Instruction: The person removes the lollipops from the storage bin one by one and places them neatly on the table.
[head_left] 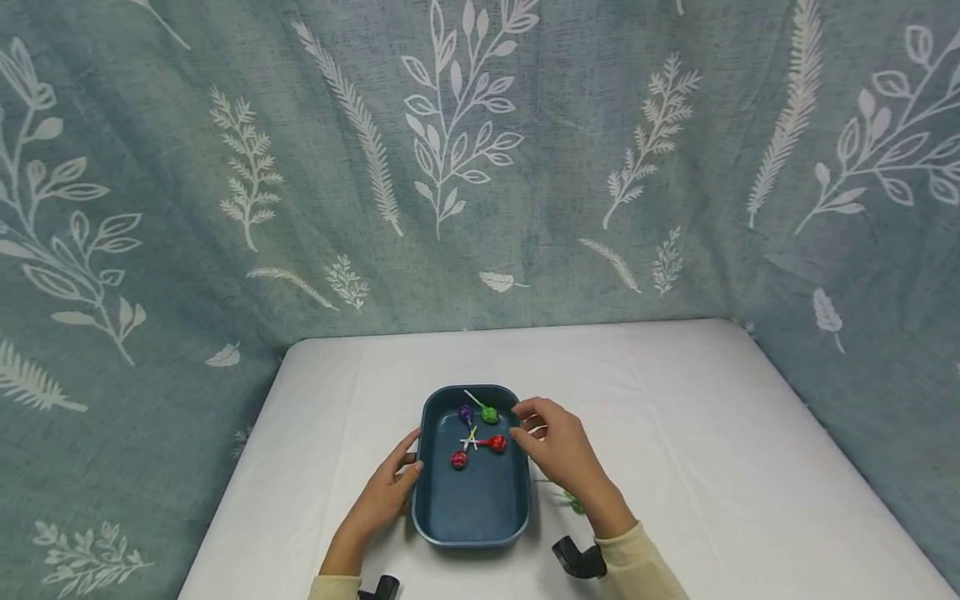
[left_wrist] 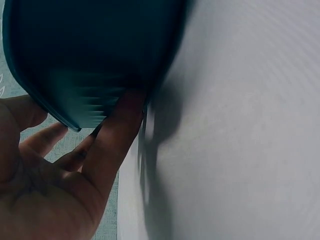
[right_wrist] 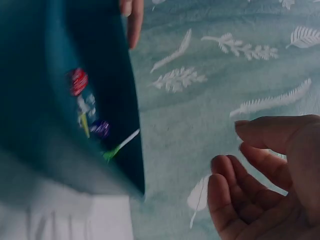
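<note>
A dark blue rectangular tray stands on the white table, its long sides running away from me. Inside its far half lie a green lollipop, a purple lollipop and two red ones, their sticks crossing near the middle. My left hand grips the tray's left side; in the left wrist view its thumb is at the rim and a finger reaches along the tray's lower side. Above the right rim hovers my right hand, fingers loosely bent, with nothing between them.
Another green lollipop lies on the white tablecloth right of the tray, partly hidden by my right forearm. A leaf-patterned green cloth hangs behind the table. Black wrist mounts sit near both sleeves.
</note>
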